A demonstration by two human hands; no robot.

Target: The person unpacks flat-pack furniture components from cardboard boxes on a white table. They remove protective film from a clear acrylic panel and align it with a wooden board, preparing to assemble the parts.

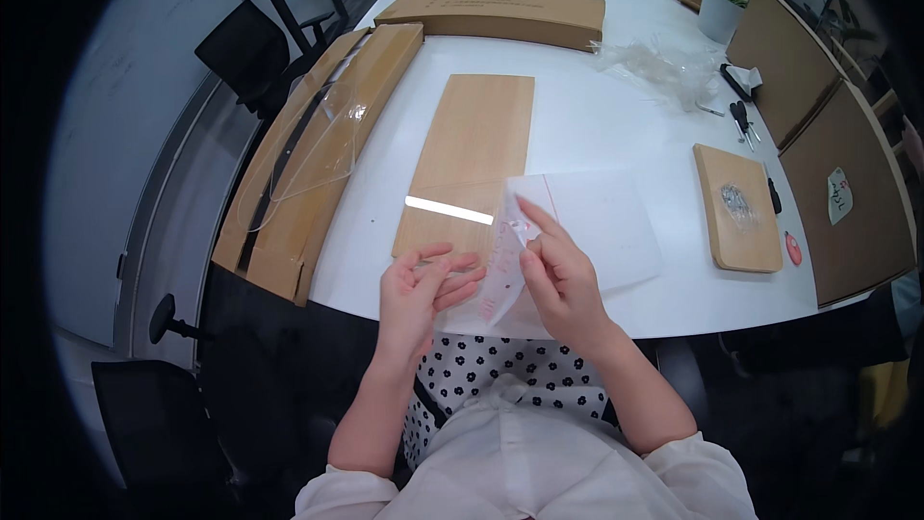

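Observation:
My right hand point(563, 284) pinches the edge of a translucent plastic bag point(496, 279) with red print, its index finger stretched out along the plastic. My left hand point(421, 297) is beside the bag with fingers apart, just over the near end of a pale wooden board point(476, 135); whether its fingertips touch anything is hard to tell. A bright strip of light point(449, 210) crosses the lower part of that board. Under and right of my right hand lies a thin white sheet point(606, 221) with a red line; how it joins the bag is unclear.
Long cardboard boxes stand at left point(356, 135) and back point(491, 14). Crumpled clear plastic point(664, 67) lies at the back right. A smaller wooden board point(736, 202) carries a bag of metal hardware point(739, 207), near screwdrivers point(741, 123). Cardboard panels point(847, 193) and a potted plant point(720, 14) line the right.

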